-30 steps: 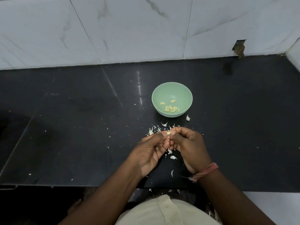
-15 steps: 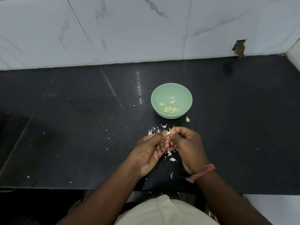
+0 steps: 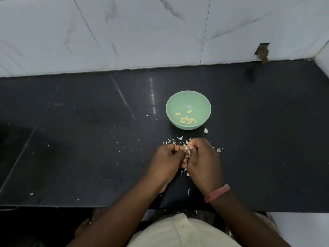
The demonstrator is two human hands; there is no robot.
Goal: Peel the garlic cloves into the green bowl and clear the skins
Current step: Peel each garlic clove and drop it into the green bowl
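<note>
- With the small pale garlic clove [image 3: 187,149] pinched between both sets of fingertips, left hand [image 3: 169,158] and right hand [image 3: 203,160] curled tight round it — long axis too hidden to call.
- Straight ahead lies the round pale-green plastic bowl [image 3: 204,102], near, right hand a touch closer.
- Roughly seven peeled yellowish cloves [image 3: 188,119] inside.
- Dozens of white papery skin flakes [image 3: 179,137] on the black stone counter [image 3: 89,139], uncleared.

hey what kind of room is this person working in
Most likely a home kitchen. A dark stone countertop runs along a wall of white marble-look tiles, and on it a green bowl holds peeled garlic cloves, with papery skins scattered in front.
</note>
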